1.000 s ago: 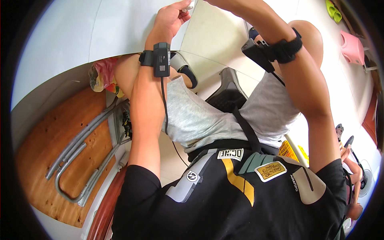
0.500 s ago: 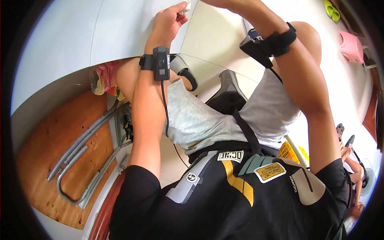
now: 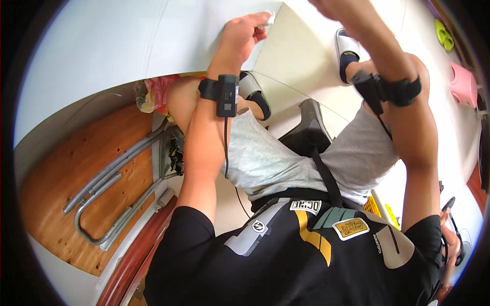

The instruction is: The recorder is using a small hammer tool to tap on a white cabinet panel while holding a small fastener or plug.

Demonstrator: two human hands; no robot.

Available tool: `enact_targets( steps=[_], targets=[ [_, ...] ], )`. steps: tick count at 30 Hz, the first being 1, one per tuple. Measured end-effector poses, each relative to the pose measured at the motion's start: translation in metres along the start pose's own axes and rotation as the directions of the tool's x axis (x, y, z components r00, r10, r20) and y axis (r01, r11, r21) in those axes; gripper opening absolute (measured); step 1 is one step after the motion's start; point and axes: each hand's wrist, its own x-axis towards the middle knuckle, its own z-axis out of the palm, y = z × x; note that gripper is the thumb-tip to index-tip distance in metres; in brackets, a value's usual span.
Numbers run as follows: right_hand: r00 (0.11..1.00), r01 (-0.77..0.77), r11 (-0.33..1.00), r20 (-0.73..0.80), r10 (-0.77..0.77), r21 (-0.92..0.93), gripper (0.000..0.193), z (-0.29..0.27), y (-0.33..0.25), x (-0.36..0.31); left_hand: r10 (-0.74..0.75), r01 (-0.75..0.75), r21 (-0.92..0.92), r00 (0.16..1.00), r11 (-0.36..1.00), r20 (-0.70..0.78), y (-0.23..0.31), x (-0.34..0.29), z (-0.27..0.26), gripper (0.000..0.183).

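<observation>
A: Entry one. Which step is in hand?

B: A holding step, as I judge it. The left hand (image 3: 241, 40) is closed to a narrow pinch, with a small white piece (image 3: 268, 21) gripped at the fingertips. The lower fingers curl in under it.

A: Position of the piece?

B: Near the top of the view, in line with the right-hand edge of the bench (image 3: 184, 35), pale floor (image 3: 296, 46) showing beyond. Contact with the bench top: cannot tell.

A: And the right hand (image 3: 326, 7)?

B: Blurred and cut off by the upper border. Finger spread not readable; whether it has hold of anything, cannot tell. In this view it lies to the right of the left hand, visibly apart from it, over the floor side.

A: What does the next move call for?

B: Judgement only: a light, steady pinch, since little of the piece stands clear of the fingertips. Should both hands work on it, the free end offers the only purchase for the right one. Main risk: losing it past the bench edge.

A: Appearance of the piece?

B: White with greyish shading, uneven outline, apparently crumpled. Fingers cover part, so full shape unrecorded. Could be paper or thin plastic; too small to settle.
</observation>
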Motion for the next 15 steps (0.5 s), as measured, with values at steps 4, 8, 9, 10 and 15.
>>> enact_targets(
  steps=[4,8,9,10,15],
  targets=[
    [0.994,-0.104,0.970,-0.052,0.095,-0.218,0.052,0.041,0.033,0.005,-0.002,-0.002,0.206,1.000,0.979,0.019,-0.005,-0.012,-0.012,0.025],
    [0.982,0.032,0.838,-0.137,-0.127,-0.544,0.039,0.014,0.067,0.027,-0.024,-0.008,0.343,0.996,0.939,0.088,-0.014,-0.011,0.007,0.028],
    [0.997,-0.035,0.900,-0.072,0.004,-0.434,0.040,0.035,0.036,0.012,-0.016,-0.013,0.347,0.997,0.938,0.081,-0.019,-0.012,-0.001,0.028],
    [1.000,0.001,0.920,-0.011,-0.005,-0.391,0.041,0.047,0.031,-0.003,0.073,-0.079,0.327,0.997,0.942,0.028,-0.026,-0.011,-0.006,0.028],
    [0.973,0.206,0.904,0.173,-0.150,-0.375,0.040,0.054,0.051,-0.020,0.185,-0.190,0.348,0.982,0.918,0.048,-0.043,0.005,-0.001,0.029]
  ],
)
